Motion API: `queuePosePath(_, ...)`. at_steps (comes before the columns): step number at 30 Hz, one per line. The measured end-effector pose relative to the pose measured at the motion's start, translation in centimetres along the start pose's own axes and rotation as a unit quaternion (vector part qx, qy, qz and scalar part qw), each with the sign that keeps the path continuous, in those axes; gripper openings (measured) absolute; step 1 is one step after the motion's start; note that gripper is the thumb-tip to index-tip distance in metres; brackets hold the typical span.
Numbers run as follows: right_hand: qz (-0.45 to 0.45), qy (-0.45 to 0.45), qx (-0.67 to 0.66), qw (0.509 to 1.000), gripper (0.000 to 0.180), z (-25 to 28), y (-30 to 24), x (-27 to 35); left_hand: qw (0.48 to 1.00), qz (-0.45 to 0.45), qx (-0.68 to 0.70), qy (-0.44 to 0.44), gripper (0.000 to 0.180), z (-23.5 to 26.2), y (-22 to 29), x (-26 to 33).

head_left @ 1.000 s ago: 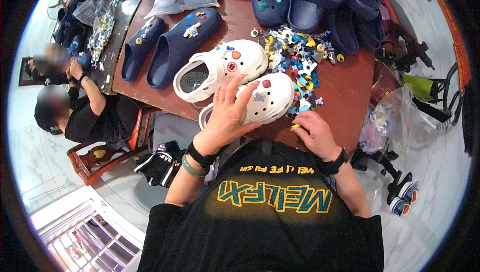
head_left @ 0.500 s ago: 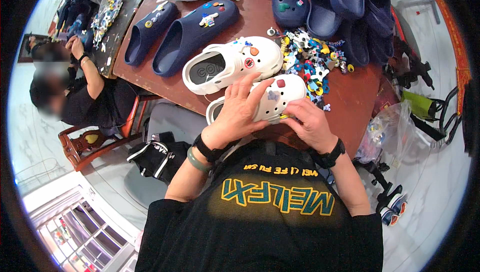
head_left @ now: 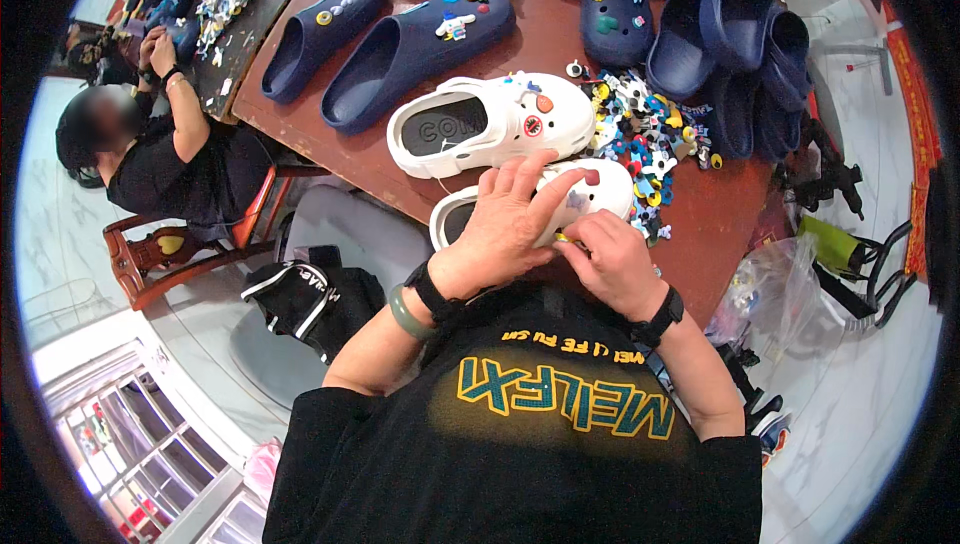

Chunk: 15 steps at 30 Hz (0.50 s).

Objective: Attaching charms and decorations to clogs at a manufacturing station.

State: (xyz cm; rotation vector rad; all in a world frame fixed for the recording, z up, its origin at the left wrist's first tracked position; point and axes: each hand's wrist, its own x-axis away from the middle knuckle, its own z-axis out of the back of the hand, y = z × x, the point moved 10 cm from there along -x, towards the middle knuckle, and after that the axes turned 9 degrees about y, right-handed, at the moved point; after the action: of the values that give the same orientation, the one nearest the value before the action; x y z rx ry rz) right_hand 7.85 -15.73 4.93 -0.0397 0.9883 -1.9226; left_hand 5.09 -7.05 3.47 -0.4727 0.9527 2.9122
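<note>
At the brown counter's (head_left: 700,214) near edge, left hand (head_left: 505,229) lies flat, fingers spread, on a white clog (head_left: 600,189); right hand (head_left: 610,259) pinches a small yellow charm (head_left: 562,238).

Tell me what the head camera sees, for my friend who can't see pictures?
A person's left hand presses down on a white foam clog at the edge of a brown wooden table, while the right hand pinches something small and yellow against it. Beside it lie another white clog, a heap of colourful little charms and dark blue clogs; another person sits at far left.
</note>
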Motion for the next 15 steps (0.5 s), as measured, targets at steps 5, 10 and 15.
queuePosePath(5, -0.075, -0.047, 0.012, 0.996, 0.018, -1.4, 2.1, -0.7, 1.0, -0.003, -0.021, -0.007, 0.096, -0.5, 0.2, 0.4)
queuePosePath(10, -0.097, -0.041, 0.048, 0.993, 0.016, -1.4, 1.9, -0.9, 1.0, 0.002, 0.001, -0.02, 0.094, -0.7, 0.0, 0.9)
queuePosePath(15, -0.037, 0.012, 0.03, 0.999, 0.017, -0.5, 1.4, 0.2, 0.999, -0.012, 0.038, 0.011, 0.096, -0.3, 0.2, 0.6)
